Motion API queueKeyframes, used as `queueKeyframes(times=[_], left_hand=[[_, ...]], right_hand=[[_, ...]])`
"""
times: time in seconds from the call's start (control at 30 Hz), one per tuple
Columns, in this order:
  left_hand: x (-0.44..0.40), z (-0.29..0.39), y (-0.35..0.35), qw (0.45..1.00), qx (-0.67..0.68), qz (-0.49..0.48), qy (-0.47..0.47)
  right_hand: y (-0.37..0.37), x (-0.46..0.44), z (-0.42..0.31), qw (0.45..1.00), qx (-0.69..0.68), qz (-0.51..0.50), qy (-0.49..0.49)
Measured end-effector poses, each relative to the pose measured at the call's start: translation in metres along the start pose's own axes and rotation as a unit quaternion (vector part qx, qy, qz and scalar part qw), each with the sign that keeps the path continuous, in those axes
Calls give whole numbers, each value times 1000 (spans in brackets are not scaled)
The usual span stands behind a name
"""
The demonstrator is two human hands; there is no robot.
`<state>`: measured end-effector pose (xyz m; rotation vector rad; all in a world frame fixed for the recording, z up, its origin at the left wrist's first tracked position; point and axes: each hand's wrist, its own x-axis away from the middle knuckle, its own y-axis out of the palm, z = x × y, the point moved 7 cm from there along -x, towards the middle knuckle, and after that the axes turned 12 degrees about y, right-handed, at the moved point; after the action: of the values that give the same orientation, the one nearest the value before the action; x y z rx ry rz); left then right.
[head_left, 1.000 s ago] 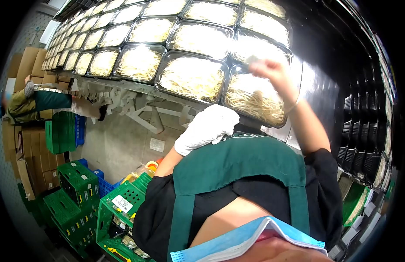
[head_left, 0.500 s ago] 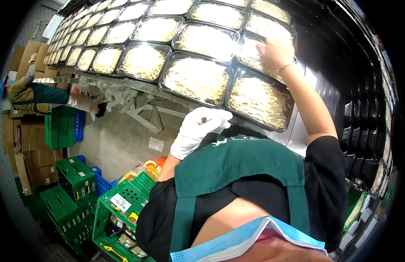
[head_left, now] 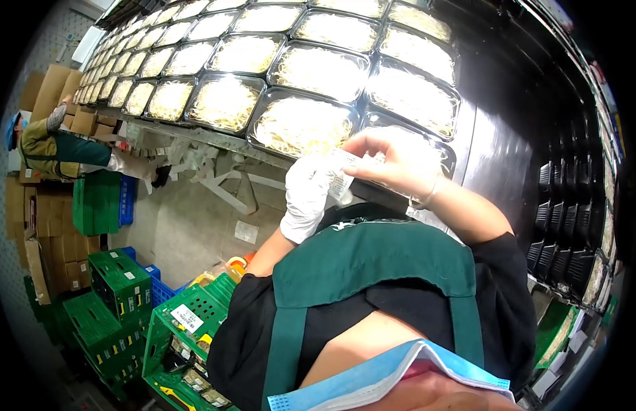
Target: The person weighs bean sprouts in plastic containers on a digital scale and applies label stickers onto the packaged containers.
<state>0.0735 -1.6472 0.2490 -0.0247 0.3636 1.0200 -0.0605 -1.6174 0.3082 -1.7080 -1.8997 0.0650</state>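
My left hand (head_left: 307, 195), in a white glove, is closed at the near edge of the table in front of my apron. A small white printed label (head_left: 342, 181) shows between it and my bare right hand (head_left: 396, 161). The right thumb and fingers pinch the label's upper part, while the gloved fingers are closed at its left side. Beneath my right hand lies a black tray of bean sprouts (head_left: 438, 154), partly covered by the hand. Another filled tray (head_left: 301, 127) sits just beyond my left hand.
Rows of sprout-filled trays (head_left: 246, 55) cover the table to the left and far side. Stacked black trays (head_left: 561, 219) stand at right. Green crates (head_left: 116, 281) and cardboard boxes (head_left: 57, 212) are at lower left. A co-worker (head_left: 64, 147) stands by the boxes.
My right hand has come back from the far trays to meet my left hand, and now pinches a label. The gloved hand has turned more upright. The co-worker's arm has lowered.
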Motion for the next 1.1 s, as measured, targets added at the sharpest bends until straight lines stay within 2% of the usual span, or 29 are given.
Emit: queueKeyframes(times=[0.07,0.1,0.13,0.17,0.2,0.23,0.27,0.3,0.33,0.37,0.47,0.5,0.53,0.6,0.63,0.67,0.73,0.8,0.83,0.87,0.93,0.97,1.0,1.03,1.07,1.1], left_hand=[[0,9,2,995,68,77,-8],[1,1,2,997,25,-5,-67],[-1,6,7,997,22,-45,-52],[-3,11,12,996,19,-85,-37],[5,7,14,984,95,-25,-148],[8,0,14,983,94,-21,-156],[11,-4,11,983,95,-21,-154],[15,-10,7,979,100,-14,-177],[17,-13,3,974,105,-8,-200],[18,-16,3,958,141,-25,-248],[19,-12,-5,958,122,-12,-260],[17,-11,-10,983,85,-31,-162],[14,-8,-13,983,83,-29,-163],[11,1,-14,980,101,-30,-169],[10,-1,-17,979,131,-4,-154],[11,-3,-18,969,146,25,-199],[-2,8,-12,970,148,68,-180],[-13,10,-4,971,171,73,-150],[-17,12,0,971,191,77,-122],[-18,9,4,971,191,75,-123],[-22,15,-2,997,30,73,25],[-20,11,-10,988,-96,112,47],[-21,14,-5,988,-97,111,50],[-21,15,-1,991,0,134,22],[-20,13,0,983,97,158,-7],[-25,21,2,998,1,44,35]], right_hand=[[6,-3,6,992,-78,30,-90],[-1,-5,4,989,-63,53,-119],[-14,-11,4,985,-48,76,-150],[-33,-33,19,977,-143,73,-141],[-65,-52,26,990,-99,99,-10],[-106,-74,23,988,2,137,-69],[-141,-87,26,981,7,195,-11],[-187,-128,62,959,88,270,9],[-210,-146,75,945,122,303,5],[-220,-152,78,918,198,333,82],[-218,-172,77,859,309,400,82],[-210,-173,72,842,367,389,66],[-209,-170,71,844,366,387,64],[-213,-156,70,784,422,439,122],[-223,-152,83,793,388,439,170],[-237,-158,106,805,359,441,170],[-240,-146,116,826,299,455,145],[-204,-145,108,927,140,349,-1],[-145,-113,60,984,-25,173,-19],[-103,-96,35,995,-38,72,-52],[-27,-57,0,982,32,-79,-168],[-8,-43,-8,983,-28,-119,-134],[2,-37,-11,978,-88,-159,-101],[2,-40,-10,978,-87,-160,-103],[-5,-46,-8,976,-130,-119,-129],[-15,-53,-7,970,-173,-79,-154]])
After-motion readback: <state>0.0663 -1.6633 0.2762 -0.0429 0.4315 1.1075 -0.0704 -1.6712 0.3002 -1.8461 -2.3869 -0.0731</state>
